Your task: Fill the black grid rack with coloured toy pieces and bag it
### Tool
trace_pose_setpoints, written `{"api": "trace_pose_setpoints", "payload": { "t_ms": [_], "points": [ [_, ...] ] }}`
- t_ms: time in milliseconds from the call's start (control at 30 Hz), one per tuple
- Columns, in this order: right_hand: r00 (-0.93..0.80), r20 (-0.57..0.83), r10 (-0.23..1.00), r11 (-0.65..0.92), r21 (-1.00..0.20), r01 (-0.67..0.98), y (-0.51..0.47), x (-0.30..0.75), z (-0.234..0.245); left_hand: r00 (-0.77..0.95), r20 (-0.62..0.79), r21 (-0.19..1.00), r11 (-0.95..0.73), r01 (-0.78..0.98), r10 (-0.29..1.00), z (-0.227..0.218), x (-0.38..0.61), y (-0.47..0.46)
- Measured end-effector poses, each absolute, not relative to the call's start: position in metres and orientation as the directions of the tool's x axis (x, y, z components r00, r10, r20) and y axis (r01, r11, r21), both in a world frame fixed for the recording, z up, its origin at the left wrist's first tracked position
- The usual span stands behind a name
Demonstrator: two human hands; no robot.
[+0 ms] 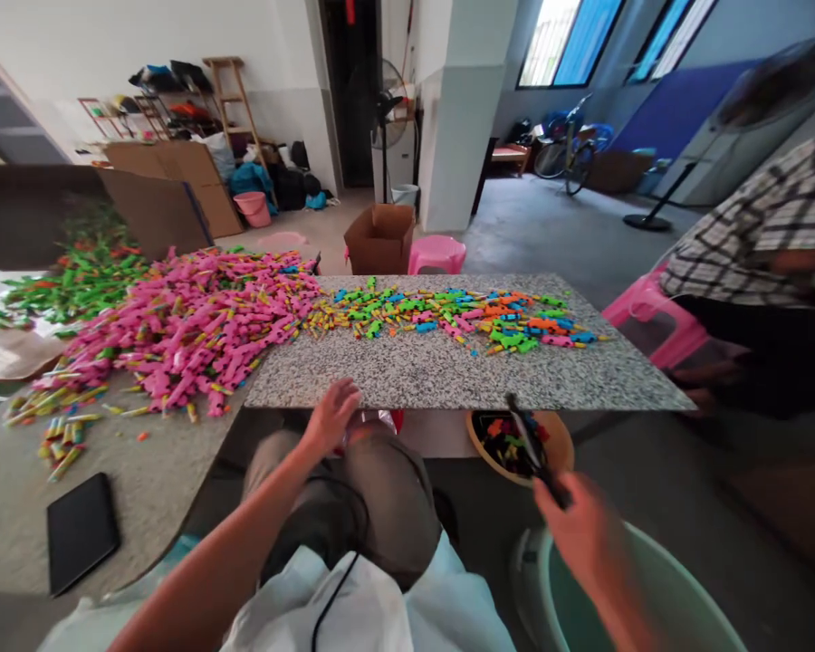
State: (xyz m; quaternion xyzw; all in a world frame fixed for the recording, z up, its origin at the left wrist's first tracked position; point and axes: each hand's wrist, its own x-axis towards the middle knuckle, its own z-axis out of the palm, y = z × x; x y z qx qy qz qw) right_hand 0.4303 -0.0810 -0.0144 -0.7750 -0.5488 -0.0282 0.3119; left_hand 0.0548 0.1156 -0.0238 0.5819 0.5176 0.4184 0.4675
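My right hand point(577, 521), blurred by motion, is closed around the black handle of a long, slim dark tool point(531, 444) whose exact kind the blur hides. The tool points up toward the table's front edge, over a tan basin point(560, 439) with colourful plastic pieces in it. Over my knees, at the front edge of the speckled stone table point(380, 376), my left hand point(332, 417) has its fingers loosely stretched, with nothing visible in them. Beyond it on the table lies a band of small toy guns point(448, 312) in green, blue, orange and pink.
A large heap of pink toy guns point(196, 317) covers the left table, with green ones point(88, 281) behind. A black tablet-like object point(82, 532) lies nearer me. A pale green tub point(645, 580) stands at my right. Another person point(740, 235) sits at far right.
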Motion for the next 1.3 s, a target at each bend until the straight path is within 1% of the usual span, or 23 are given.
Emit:
{"api": "trace_pose_setpoints", "payload": {
  "t_ms": [33,100,167,233,300,333,367,433,500,533,567,633,700,767,833,867,933,1000,1067,1167,1233,1300],
  "points": [
    [0.333,0.412,0.848,-0.129,-0.448,0.884,-0.070,0.409,-0.012,0.194,-0.041,0.997,0.027,0.074,0.980,-0.013,0.062,0.100],
    [0.141,0.493,0.859,0.099,-0.430,0.897,-0.039,0.356,-0.009,0.349,-0.100,0.983,0.146,-0.110,0.932,0.006,0.069,0.073],
    [-0.063,0.541,0.838,0.301,-0.364,0.881,-0.007,0.299,-0.005,0.385,-0.122,0.947,0.223,-0.231,0.915,0.019,0.064,0.059],
    [-0.227,0.539,0.811,0.440,-0.307,0.844,0.016,0.246,-0.001,0.286,-0.122,0.920,0.217,-0.327,0.950,0.020,0.050,0.059],
    [-0.331,0.519,0.788,0.526,-0.288,0.800,0.030,0.205,-0.001,0.125,-0.144,0.917,0.180,-0.357,0.982,0.012,0.028,0.068],
    [-0.362,0.506,0.782,0.552,-0.294,0.780,0.033,0.189,-0.003,0.046,-0.161,0.928,0.167,-0.333,0.986,0.005,0.015,0.075],
    [-0.388,0.493,0.779,0.574,-0.311,0.758,0.035,0.176,-0.005,-0.027,-0.174,0.948,0.160,-0.274,0.984,-0.003,0.002,0.082],
    [-0.446,0.459,0.768,0.621,-0.368,0.692,0.039,0.158,-0.013,-0.160,-0.163,0.986,0.158,-0.048,0.974,-0.017,-0.022,0.095],
    [-0.501,0.436,0.748,0.662,-0.432,0.613,0.047,0.151,-0.023,-0.254,-0.099,0.966,0.154,0.207,0.962,-0.027,-0.041,0.109],
    [-0.511,0.434,0.742,0.670,-0.455,0.587,0.056,0.152,-0.028,-0.265,-0.082,0.951,0.154,0.266,0.961,-0.031,-0.048,0.117],
    [-0.494,0.436,0.752,0.658,-0.473,0.585,0.068,0.157,-0.032,-0.260,-0.076,0.943,0.154,0.294,0.963,-0.033,-0.055,0.125],
    [-0.371,0.438,0.819,0.565,-0.495,0.661,0.106,0.183,-0.038,-0.243,-0.057,0.929,0.140,0.341,0.968,-0.037,-0.064,0.145],
    [-0.158,0.403,0.901,0.360,-0.495,0.791,0.152,0.230,-0.037,-0.230,0.017,0.868,0.100,0.487,0.973,-0.042,-0.070,0.165],
    [0.078,0.320,0.944,0.070,-0.424,0.903,0.196,0.289,-0.029,-0.178,0.103,0.761,0.038,0.648,0.979,-0.049,-0.072,0.182],
    [0.279,0.261,0.924,-0.191,-0.317,0.929,0.227,0.345,-0.020,-0.112,0.157,0.659,-0.020,0.752,0.981,-0.057,-0.069,0.194],
    [0.347,0.212,0.914,-0.287,-0.267,0.920,0.238,0.369,-0.017,-0.087,0.179,0.617,-0.043,0.786,0.980,-0.061,-0.066,0.197],
    [0.427,0.088,0.900,-0.407,-0.179,0.896,0.249,0.402,-0.014,-0.050,0.228,0.544,-0.084,0.835,0.972,-0.064,-0.059,0.197],
    [0.434,-0.006,0.901,-0.433,-0.104,0.896,0.253,0.420,-0.019,-0.015,0.285,0.508,-0.138,0.850,0.958,-0.064,-0.054,0.193],
    [0.394,-0.016,0.919,-0.394,-0.042,0.918,0.254,0.430,-0.028,0.050,0.336,0.522,-0.230,0.822,0.941,-0.060,-0.054,0.187],
    [0.371,-0.013,0.929,-0.371,0.019,0.929,0.257,0.443,-0.041,0.236,0.352,0.556,-0.405,0.726,0.906,-0.056,-0.067,0.175],
    [0.354,-0.043,0.934,-0.354,0.014,0.935,0.259,0.448,-0.046,0.363,0.310,0.554,-0.477,0.682,0.879,-0.054,-0.078,0.166],
    [0.320,-0.099,0.942,-0.326,-0.061,0.943,0.255,0.443,-0.045,0.439,0.253,0.530,-0.504,0.682,0.862,-0.053,-0.084,0.157]
  ]
}}
